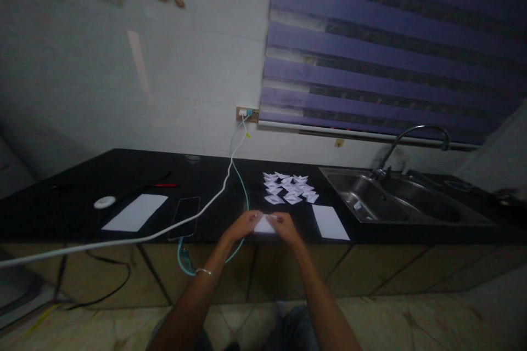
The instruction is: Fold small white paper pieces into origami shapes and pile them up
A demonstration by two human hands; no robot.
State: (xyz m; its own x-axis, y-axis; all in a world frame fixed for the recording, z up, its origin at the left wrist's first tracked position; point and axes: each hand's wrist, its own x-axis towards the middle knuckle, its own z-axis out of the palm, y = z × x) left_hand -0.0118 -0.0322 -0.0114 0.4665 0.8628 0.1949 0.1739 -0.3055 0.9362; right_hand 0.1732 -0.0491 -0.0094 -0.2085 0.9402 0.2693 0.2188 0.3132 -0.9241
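Two bare hands meet at the front edge of the black worktop [218, 170], both gripping one small white paper [264, 224] between them. The forearms reach forward from below and slant inward, the wrists roughly level with each other. The left hand [247, 222] has its fingers curled in on the paper's left side, and a thin bracelet [205, 271] circles that wrist. The right hand [283, 224] mirrors it, fingers bent over the right side. Blur hides exactly how each thumb lies.

Just beyond the hands, slightly to the right hand's side, sits a cluster of folded papers [291, 188], pointed and set close together. Near the right hand, on its outer side, lies a flat sheet [330, 222]; farther out that way is the sink [382, 205]. Out from the left hand come a phone [187, 208], then another sheet [138, 213] and a white disc [104, 202]. A white cable [214, 199] crosses over the phone. Well past the hands, the yellow tag [247, 135] by the outlet [255, 115] is too small for any writing to be read.
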